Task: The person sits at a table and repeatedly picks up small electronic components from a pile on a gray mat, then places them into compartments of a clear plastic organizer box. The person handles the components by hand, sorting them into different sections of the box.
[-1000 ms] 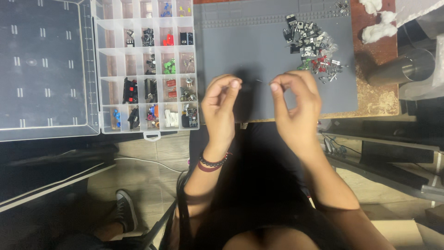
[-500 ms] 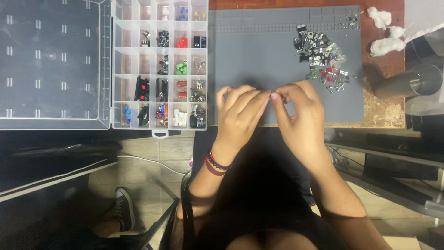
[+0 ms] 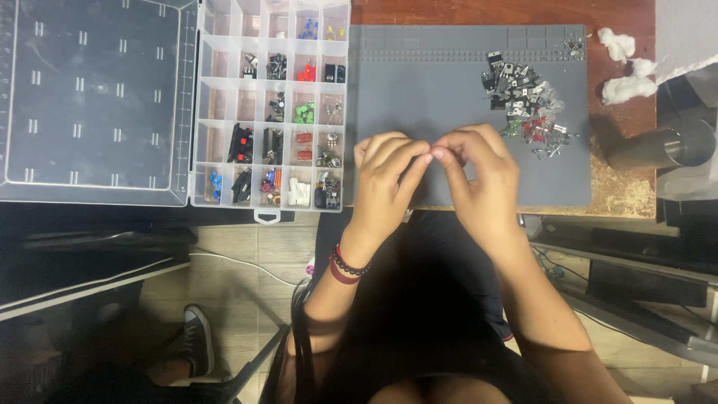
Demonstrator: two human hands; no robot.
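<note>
Whatever I am pinching is too small to make out; it sits hidden where the fingertips of my two hands meet, above the near edge of the grey mat (image 3: pixel 434 90). At the far left the clear lid (image 3: pixel 93 97) of the parts box lies flat and open on the surface. Just beside it is the box tray (image 3: pixel 269 112), its little compartments holding small parts in black, red, green, blue and white. Next comes my left hand (image 3: pixel 385 183), fingers curled narrow with thumb and forefinger pressed together, dark and red bracelets (image 3: pixel 345 268) on the wrist. It touches my right hand (image 3: pixel 482 179) at the fingertips, and that hand is curled in the same tight pinch. I cannot tell what, if anything, they grip. Both hands cover the lower middle of the mat. Further right, near the mat's far corner, lies a loose heap of small black, silver and red parts (image 3: pixel 523 93). Beyond the mat sit two white cotton tufts (image 3: pixel 624 67) and a metal cylinder (image 3: pixel 662 148) on the wooden surface (image 3: pixel 621 191).
</note>
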